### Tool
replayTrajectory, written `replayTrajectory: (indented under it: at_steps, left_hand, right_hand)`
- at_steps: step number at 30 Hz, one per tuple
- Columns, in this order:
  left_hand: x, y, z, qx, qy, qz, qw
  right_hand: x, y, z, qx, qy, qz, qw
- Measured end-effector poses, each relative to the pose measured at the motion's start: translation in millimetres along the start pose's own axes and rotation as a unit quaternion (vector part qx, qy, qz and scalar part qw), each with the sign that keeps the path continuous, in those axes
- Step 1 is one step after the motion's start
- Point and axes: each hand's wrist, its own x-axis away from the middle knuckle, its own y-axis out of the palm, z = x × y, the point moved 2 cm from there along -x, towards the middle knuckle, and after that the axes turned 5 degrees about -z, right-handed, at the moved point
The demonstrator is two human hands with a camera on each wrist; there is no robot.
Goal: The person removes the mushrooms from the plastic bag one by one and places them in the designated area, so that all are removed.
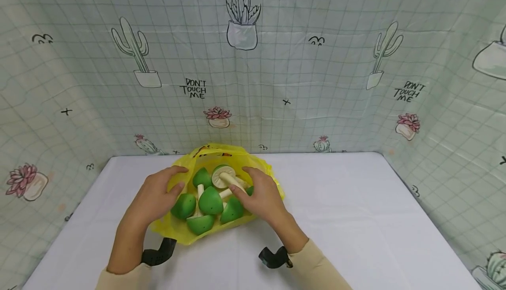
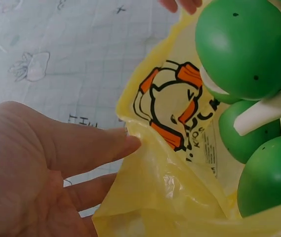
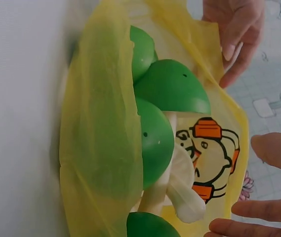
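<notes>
A yellow plastic bag (image 1: 174,226) lies on its side with its mouth spread wide. Several toy mushrooms (image 1: 211,201) with green caps and pale stems fill it. At the bag's left rim is my left hand (image 1: 157,195), thumb and fingers apart; in the left wrist view the thumb tip (image 2: 133,144) touches the rim, and the other fingers run behind the plastic. Across the mouth, my right hand (image 1: 262,193) is spread beside the right rim and holds nothing. The right wrist view shows its straight fingers (image 3: 259,211) near a printed cartoon duck (image 3: 212,153).
A white cloth covers the table (image 1: 336,206). Behind it and at both sides hangs a pale grid-patterned cloth (image 1: 276,70) with cactus drawings. The black wrist mounts (image 1: 160,252) sit low, close to the bag's near edge.
</notes>
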Motion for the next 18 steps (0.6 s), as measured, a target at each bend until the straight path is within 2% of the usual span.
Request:
replayTrajectory:
  at_steps: [18]
  left_hand:
    - [-3.8,2.3,-11.2,-0.002,-0.028,0.020,0.9994]
  right_hand:
    - [-0.5,8.0,2.4,0.009,-0.009,0.005,1.000]
